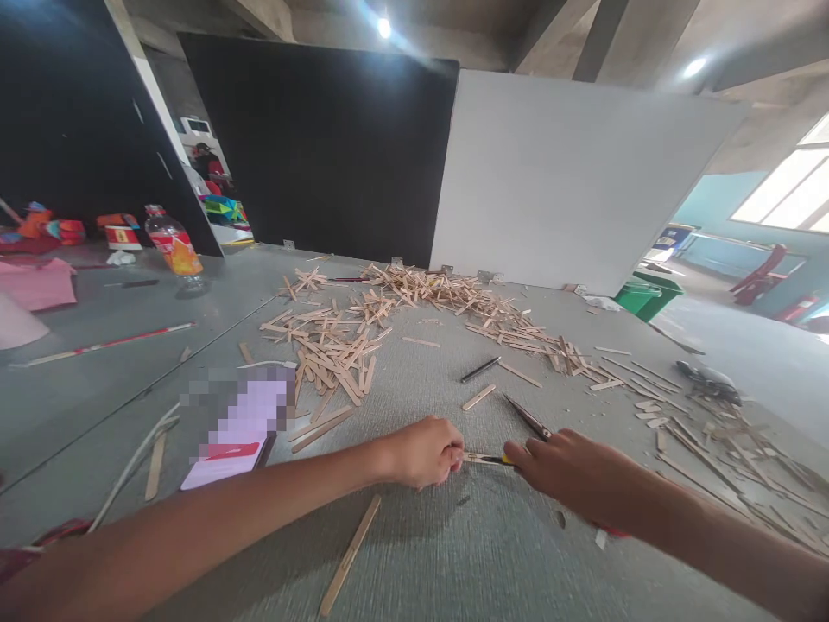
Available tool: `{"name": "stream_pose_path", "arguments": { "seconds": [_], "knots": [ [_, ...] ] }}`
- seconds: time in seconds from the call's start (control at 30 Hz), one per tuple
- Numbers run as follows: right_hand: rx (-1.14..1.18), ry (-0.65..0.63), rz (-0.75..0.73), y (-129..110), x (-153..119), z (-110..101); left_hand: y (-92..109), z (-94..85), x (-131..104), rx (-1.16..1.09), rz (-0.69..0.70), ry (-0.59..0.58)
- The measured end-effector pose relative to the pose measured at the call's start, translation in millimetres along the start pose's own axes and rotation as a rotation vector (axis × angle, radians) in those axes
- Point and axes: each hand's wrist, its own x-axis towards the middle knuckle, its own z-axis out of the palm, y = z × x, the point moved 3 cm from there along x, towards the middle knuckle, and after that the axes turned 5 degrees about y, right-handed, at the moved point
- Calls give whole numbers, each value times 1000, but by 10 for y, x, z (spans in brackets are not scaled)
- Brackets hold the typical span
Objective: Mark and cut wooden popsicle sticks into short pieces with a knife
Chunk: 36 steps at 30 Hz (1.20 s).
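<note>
Wooden stick: It is right in the middle of my clock, just above the gray table [414, 527], with a hand on each side. This wooden stick [476, 458] has a thin slot in it.
Left hand: My left hand [424, 451] is at 9 o'clock, fingers curled tight, pinching one end of the stick.
Right hand: My right hand [560, 462] is at 3 o'clock, wrapped around the yellow cutter [508, 460]. Its dark tip points at the stick. I can't tell if it touches the wood.
Pointy tool: A pointy metal tool [528, 417] sits at 2 o'clock, by my right hand. I can't tell if I hold it too.
Weight: The stick looks very light, so a little pinch should do.
Feel: It looks flat, dry and stiff, so I don't think it will slip much.
Weak spot: The slot leaves thin wood, so it could crack if I bend or squeeze there.
Best hold: The solid end, flat sides between thumb and finger, away from the blade.
Other sticks: One slotted stick [350, 557] lies at 8 o'clock, a short stick [479, 397] at 12, and a big heap [420, 285] farther off, between 11 and 12.
Pen: A dark pen [480, 370] lies past the short stick, at 12.
</note>
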Motion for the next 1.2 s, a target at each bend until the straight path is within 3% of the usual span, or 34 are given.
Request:
{"name": "stream_pose_path", "arguments": {
  "seconds": [0.1, 0.3, 0.57, 0.8, 0.9, 1.1, 1.2],
  "knots": [
    [79, 21, -2, 90, -31, 85, 16, -10, 3, -14, 0, 2],
    [-87, -66, -61, -124, 107, -189, 5, 9, 2, -22, -25, 13],
    [132, -102, -12, 188, 111, -99, -3, 15, 37, -12, -16, 13],
    [-77, -85, -37, -218, 209, -384, 4, 8, 19, -5, 1, 20],
    [-109, -103, -18, -259, 222, -399, 12, -1, 5, -18, 13, 31],
    [-158, 24, 23, -215, 66, -183, -30, 8, 10, -49, 29, 33],
    [-250, 179, 166, -346, -60, -111, -51, 46, 32, -46, 38, 78]
  ]
}}
